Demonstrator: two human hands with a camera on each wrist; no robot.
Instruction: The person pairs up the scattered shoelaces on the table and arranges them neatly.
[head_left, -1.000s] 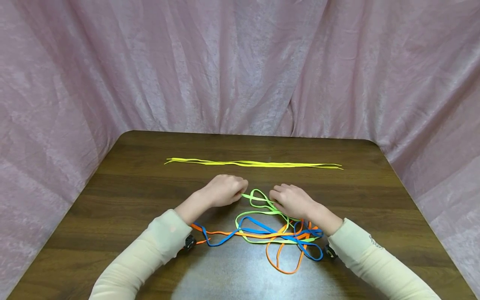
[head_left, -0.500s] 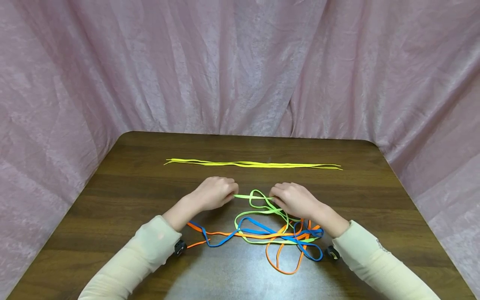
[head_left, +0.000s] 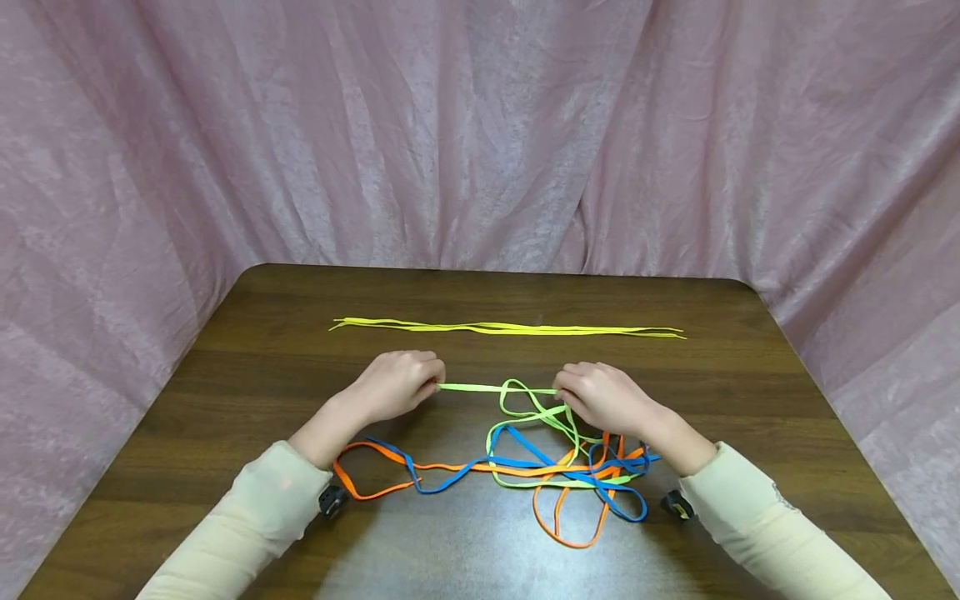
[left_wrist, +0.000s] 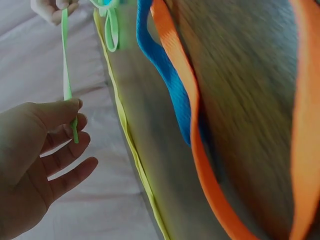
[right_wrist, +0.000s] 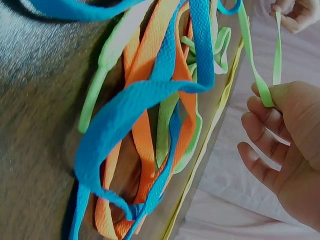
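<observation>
A light green shoelace runs taut between the two hands, above the table. The left hand pinches it near its tip between thumb and forefinger; in the left wrist view the short end pokes out below the thumb. The right hand pinches the same lace farther along, and from there it drops in loops toward the pile. Under and in front of the hands, a blue shoelace and an orange shoelace lie tangled with the green loops, the thickest part being near the right wrist.
Several yellow laces lie stretched side by side across the back of the brown wooden table. A pink curtain hangs behind and around the table.
The left hand has moved left, drawing a longer straight stretch of green lace between the hands. The right hand has shifted slightly right. More of the orange loop at left now shows.
</observation>
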